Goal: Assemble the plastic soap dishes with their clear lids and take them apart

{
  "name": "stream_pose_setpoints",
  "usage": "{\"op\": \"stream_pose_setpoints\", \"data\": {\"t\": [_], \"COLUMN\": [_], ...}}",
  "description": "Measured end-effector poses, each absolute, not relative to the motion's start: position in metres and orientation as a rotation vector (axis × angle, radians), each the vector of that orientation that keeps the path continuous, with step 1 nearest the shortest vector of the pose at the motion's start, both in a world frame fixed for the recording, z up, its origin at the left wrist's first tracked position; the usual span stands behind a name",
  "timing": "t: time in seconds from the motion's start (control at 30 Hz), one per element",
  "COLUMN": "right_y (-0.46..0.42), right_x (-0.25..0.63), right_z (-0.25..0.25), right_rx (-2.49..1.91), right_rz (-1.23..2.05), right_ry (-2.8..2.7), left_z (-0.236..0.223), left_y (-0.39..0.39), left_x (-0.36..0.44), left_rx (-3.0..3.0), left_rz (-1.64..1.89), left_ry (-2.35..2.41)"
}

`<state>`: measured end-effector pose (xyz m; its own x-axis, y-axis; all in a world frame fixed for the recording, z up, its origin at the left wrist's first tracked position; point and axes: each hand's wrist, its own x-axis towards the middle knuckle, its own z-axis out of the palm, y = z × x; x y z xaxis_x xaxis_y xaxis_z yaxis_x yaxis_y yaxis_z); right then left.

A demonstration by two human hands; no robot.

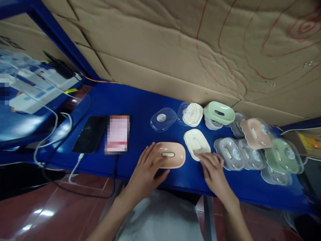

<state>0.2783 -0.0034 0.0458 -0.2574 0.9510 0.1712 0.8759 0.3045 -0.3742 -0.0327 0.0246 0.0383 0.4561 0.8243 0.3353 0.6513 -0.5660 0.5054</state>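
Note:
On the blue tabletop (140, 100) in front of me is a peach soap dish (178, 155) with a slot in its middle and a pale piece showing through it. My left hand (150, 165) grips its left end, thumb at the near side and fingers over the far rim. To the right lies a cream soap dish (197, 140). My right hand (213, 167) has its fingertips pressed together at that dish's near edge, seeming to pinch it. Just beyond are a clear lid (163, 119), another cream piece (194, 113) on a clear cover, and a green soap dish (220, 113) on a pale one.
Several packed dishes with clear lids, grey (230, 154), peach (255, 132) and green (283, 154), crowd the right side. A black phone (89, 134) and a lit phone (117, 134) lie left with cables. A cardboard wall (150, 50) stands behind; power strips (47, 90) are far left.

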Motion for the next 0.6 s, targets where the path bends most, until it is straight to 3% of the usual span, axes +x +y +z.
{"op": "stream_pose_setpoints", "data": {"t": [0.2,0.4,0.6], "right_y": [-0.016,-0.013,-0.012], "right_x": [0.26,0.216,0.216], "right_z": [0.033,0.032,0.022], "right_rx": [-1.601,-1.498,-1.549], "right_rz": [0.105,0.226,0.334], "right_ry": [-2.102,-2.283,-2.062], "left_z": [0.069,0.079,0.086], "left_y": [0.084,0.164,0.124], "left_x": [-0.019,0.007,-0.03], "left_rx": [2.317,2.249,2.221], "left_rz": [0.872,0.377,0.635], "left_ry": [1.508,1.816,1.242]}}
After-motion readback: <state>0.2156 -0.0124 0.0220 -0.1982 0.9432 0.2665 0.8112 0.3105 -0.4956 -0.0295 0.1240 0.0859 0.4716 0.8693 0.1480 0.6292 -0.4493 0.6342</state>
